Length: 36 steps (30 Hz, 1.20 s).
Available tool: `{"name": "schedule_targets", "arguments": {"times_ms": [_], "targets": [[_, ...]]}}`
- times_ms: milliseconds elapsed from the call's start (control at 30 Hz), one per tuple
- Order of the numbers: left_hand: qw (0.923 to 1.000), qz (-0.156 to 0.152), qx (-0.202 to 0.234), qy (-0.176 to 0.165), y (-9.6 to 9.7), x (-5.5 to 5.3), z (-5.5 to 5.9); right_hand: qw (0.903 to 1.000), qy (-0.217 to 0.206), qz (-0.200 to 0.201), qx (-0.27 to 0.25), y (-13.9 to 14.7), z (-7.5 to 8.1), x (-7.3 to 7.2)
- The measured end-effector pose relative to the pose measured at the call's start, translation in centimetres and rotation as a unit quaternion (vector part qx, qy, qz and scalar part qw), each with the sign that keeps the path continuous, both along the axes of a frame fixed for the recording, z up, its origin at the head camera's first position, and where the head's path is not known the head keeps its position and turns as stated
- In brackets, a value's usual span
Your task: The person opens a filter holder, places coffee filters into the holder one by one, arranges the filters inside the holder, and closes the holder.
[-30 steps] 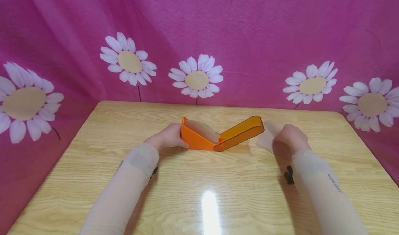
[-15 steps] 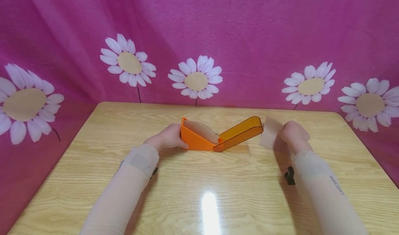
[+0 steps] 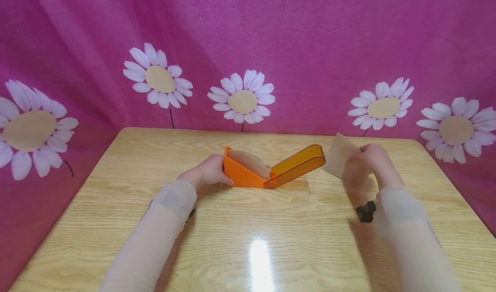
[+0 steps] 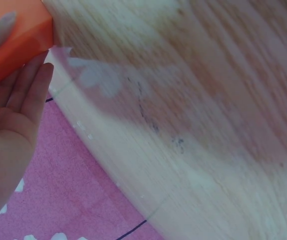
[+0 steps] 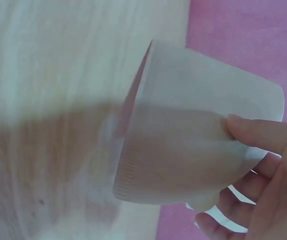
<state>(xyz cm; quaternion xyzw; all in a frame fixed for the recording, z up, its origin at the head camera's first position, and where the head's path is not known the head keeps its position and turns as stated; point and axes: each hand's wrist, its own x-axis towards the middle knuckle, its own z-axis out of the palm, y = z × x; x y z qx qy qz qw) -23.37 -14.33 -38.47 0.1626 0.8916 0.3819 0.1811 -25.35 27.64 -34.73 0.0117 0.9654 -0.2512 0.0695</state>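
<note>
In the head view an orange filter holder stands on the table, its see-through amber lid swung open to the right. Brown paper coffee filters show inside it. My left hand grips the holder's left end, thumb in front; the left wrist view shows fingers along the orange wall. Right of the lid, my right hand pinches a single coffee filter. The right wrist view has this cone-shaped filter with a crimped edge, my thumb flat on its near face.
The light wooden table carries a bright glare spot near the front. Behind it hangs a magenta curtain with white daisies. A black wrist device sits under the right wrist.
My right hand has moved right and slightly up with the coffee filter, which has tilted and now shows more of its face. The left hand and the holder have stayed in place.
</note>
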Motion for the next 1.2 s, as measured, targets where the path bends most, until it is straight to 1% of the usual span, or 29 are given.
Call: {"name": "schedule_targets", "arguments": {"times_ms": [67,200,267,500,567,733,933,1067,1200], "targets": [[1.0000,0.002,-0.004,-0.001,0.0,0.0,0.0,1.0000,0.003,0.001,-0.009,0.3,0.3,-0.1],[0.9999,0.009,-0.012,-0.006,0.0,-0.1,0.0,0.9997,0.001,-0.010,-0.021,0.5,1.0,0.0],[0.9999,0.009,-0.012,-0.007,0.0,-0.2,0.0,0.9998,0.004,-0.009,-0.020,0.4,1.4,0.1],[0.9999,0.006,-0.009,-0.010,-0.1,-0.2,-0.1,0.9979,0.058,-0.009,-0.027,-0.1,3.2,0.3],[0.9999,0.008,-0.008,-0.012,-0.1,-0.2,-0.1,0.9977,0.062,-0.012,-0.024,-0.2,3.8,0.4],[0.9997,0.017,-0.008,-0.016,-0.1,-0.1,-0.1,0.9977,0.063,-0.014,-0.023,-0.9,5.5,0.8],[0.9999,0.008,-0.006,-0.008,0.0,-0.1,-0.1,0.9947,0.097,-0.010,-0.031,-2.1,6.9,1.3],[0.9999,0.006,-0.007,-0.006,0.0,-0.1,0.0,0.9938,0.102,-0.012,-0.044,-2.9,7.7,1.8],[0.9999,0.003,-0.015,-0.002,0.1,-0.1,0.1,0.9918,0.119,-0.007,-0.046,-3.7,8.7,2.3]]}}
